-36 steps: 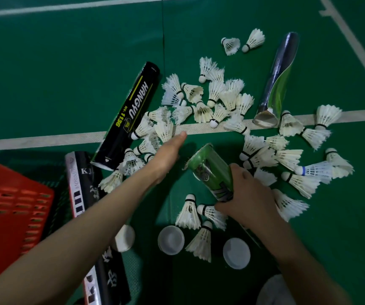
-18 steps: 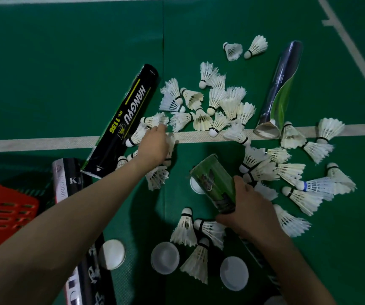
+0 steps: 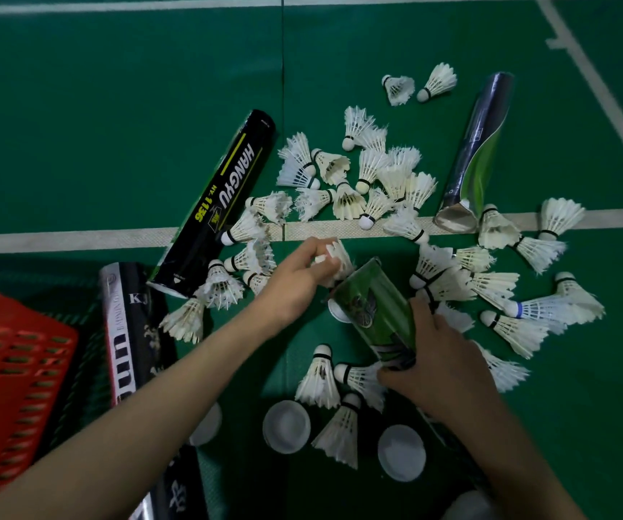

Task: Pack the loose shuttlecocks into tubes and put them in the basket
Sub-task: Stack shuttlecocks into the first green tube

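Note:
My right hand (image 3: pixel 435 364) grips a green tube (image 3: pixel 375 313) that tilts up and away, its open mouth toward the far left. My left hand (image 3: pixel 297 281) holds a white shuttlecock (image 3: pixel 334 258) right at that mouth. Several loose white shuttlecocks (image 3: pixel 374 182) lie scattered on the green court floor beyond and to the right. Three more shuttlecocks (image 3: pixel 334 392) lie near me under my right wrist. A red basket (image 3: pixel 6 369) sits at the left edge.
A black HANGYU tube (image 3: pixel 216 204) lies diagonally left of centre. A black and white tube (image 3: pixel 133 332) lies beside the basket. A dark blue and green tube (image 3: pixel 475 152) lies at the right. Several white round caps (image 3: pixel 286 425) rest on the floor near me.
My left hand picked a shuttlecock from the pile beside the HANGYU tube and carried it right to the green tube's mouth. My right hand kept its hold on the tube.

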